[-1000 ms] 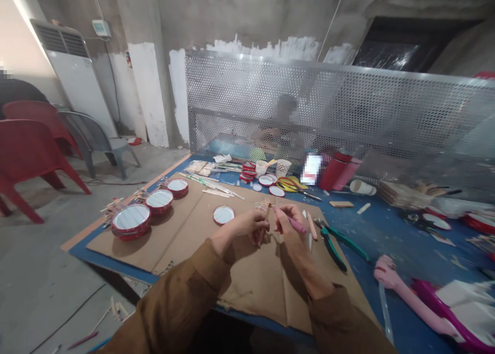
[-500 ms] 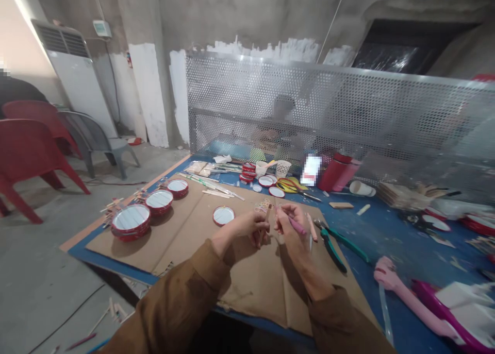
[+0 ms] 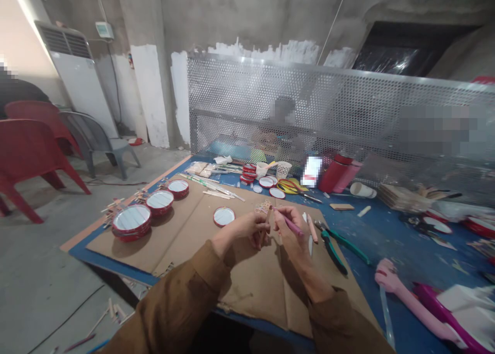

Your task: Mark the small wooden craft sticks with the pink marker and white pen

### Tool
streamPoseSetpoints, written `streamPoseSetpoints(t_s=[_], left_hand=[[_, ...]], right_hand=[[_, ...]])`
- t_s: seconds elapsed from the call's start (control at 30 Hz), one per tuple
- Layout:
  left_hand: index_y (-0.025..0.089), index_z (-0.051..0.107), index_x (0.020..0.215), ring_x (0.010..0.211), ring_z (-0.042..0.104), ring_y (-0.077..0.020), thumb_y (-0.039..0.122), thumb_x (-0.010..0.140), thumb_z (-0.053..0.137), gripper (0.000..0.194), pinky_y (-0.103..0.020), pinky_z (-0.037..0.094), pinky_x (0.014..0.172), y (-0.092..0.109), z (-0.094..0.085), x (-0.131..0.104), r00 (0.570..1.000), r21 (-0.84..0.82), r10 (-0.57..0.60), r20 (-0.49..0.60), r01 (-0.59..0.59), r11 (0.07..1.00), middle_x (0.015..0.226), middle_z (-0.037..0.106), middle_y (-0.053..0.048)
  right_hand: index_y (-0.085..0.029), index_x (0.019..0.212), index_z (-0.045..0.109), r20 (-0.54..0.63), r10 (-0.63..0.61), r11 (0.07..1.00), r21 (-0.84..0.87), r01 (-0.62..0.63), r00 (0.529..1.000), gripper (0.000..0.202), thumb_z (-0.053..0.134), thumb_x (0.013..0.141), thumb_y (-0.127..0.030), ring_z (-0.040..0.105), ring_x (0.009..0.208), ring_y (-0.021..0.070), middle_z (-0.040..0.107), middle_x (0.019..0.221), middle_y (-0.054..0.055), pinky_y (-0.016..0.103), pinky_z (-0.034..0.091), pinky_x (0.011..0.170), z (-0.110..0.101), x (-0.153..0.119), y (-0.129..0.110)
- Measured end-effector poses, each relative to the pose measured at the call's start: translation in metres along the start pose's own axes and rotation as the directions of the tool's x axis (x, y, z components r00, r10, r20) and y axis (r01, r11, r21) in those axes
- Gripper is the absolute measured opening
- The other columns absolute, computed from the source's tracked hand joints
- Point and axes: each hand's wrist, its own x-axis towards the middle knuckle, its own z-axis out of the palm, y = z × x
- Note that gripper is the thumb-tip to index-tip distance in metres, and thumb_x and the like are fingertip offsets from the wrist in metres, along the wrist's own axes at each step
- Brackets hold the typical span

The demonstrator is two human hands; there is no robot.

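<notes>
My left hand is closed around a thin brownish stick, held upright over the cardboard sheet. My right hand grips a pinkish-purple pen, its tip end close to the top of the stick; whether they touch I cannot tell. Just behind the hands lies a small pile of pale bits. A white disc with a red rim rests left of them. To the right are a pale pink stick and green-handled pliers.
Red-rimmed round tins with sticks beside them line the left edge. Scissors, a lit phone and a red bottle stand or lie at the back, before a perforated metal screen. A pink glue gun lies front right.
My right hand has shifted slightly, bringing the pen end nearer to the top of the stick. My left hand stays almost still, with the stick in it.
</notes>
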Motion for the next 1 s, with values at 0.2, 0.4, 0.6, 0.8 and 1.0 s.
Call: streamPoseSetpoints(t_s=[0.2,0.4,0.6,0.8,1.0], left_hand=[[0.018,0.047,0.085,0.044,0.058,-0.0106,0.046,0.089,0.058,0.03,-0.023,0.046,0.048,-0.0044,-0.0007,0.0013,1.0,-0.008,0.013,-0.011,-0.013,1.0,0.062,0.062,0.0],[0.018,0.048,0.083,0.043,0.059,-0.0117,0.038,0.091,0.055,0.022,-0.024,0.046,0.047,0.0001,0.0008,0.0,1.0,0.005,-0.002,-0.014,0.002,1.0,0.061,0.062,0.001],[0.018,0.048,0.087,0.044,0.059,-0.0117,0.037,0.091,0.055,0.021,-0.023,0.046,0.048,0.0004,0.0003,0.0,1.0,-0.009,-0.004,-0.005,0.004,1.0,0.062,0.062,0.001],[0.017,0.049,0.085,0.044,0.059,-0.0105,0.039,0.092,0.055,0.024,-0.022,0.046,0.048,-0.0019,-0.0003,0.0011,1.0,0.004,0.003,-0.011,-0.003,1.0,0.061,0.061,0.001],[0.017,0.051,0.083,0.045,0.059,-0.0116,0.046,0.09,0.058,0.031,-0.023,0.046,0.05,-0.0005,0.0001,-0.0005,1.0,0.026,0.005,-0.015,-0.005,1.0,0.06,0.061,-0.001]], right_hand=[[-0.021,0.082,0.062,-0.004,0.005,0.999,-0.037,-0.006,1.0,0.026,0.061,0.085,-0.047,0.053,0.055,0.015,0.059,0.061,-0.001,0.027,0.043,0.053,-0.0005,0.0006,-0.0005],[-0.021,0.085,0.062,0.013,-0.01,0.999,-0.039,0.01,1.0,0.026,0.059,0.085,-0.046,0.054,0.055,0.0154,0.06,0.061,-0.001,0.028,0.043,0.053,-0.0007,0.0001,-0.0026],[-0.021,0.082,0.061,0.03,-0.02,0.998,-0.055,0.022,0.999,0.024,0.059,0.084,-0.045,0.054,0.053,0.0154,0.061,0.061,-0.001,0.028,0.043,0.052,-0.0009,-0.0003,-0.0064],[-0.022,0.081,0.061,0.043,-0.026,0.999,-0.047,0.028,0.999,0.024,0.06,0.084,-0.045,0.054,0.051,0.0151,0.06,0.059,-0.002,0.027,0.043,0.05,0.0,-0.0007,-0.0063],[-0.021,0.082,0.061,0.042,-0.01,1.0,-0.026,0.011,0.999,0.026,0.06,0.083,-0.047,0.054,0.051,0.0153,0.059,0.058,-0.002,0.026,0.042,0.048,0.0001,-0.0004,-0.0057]])
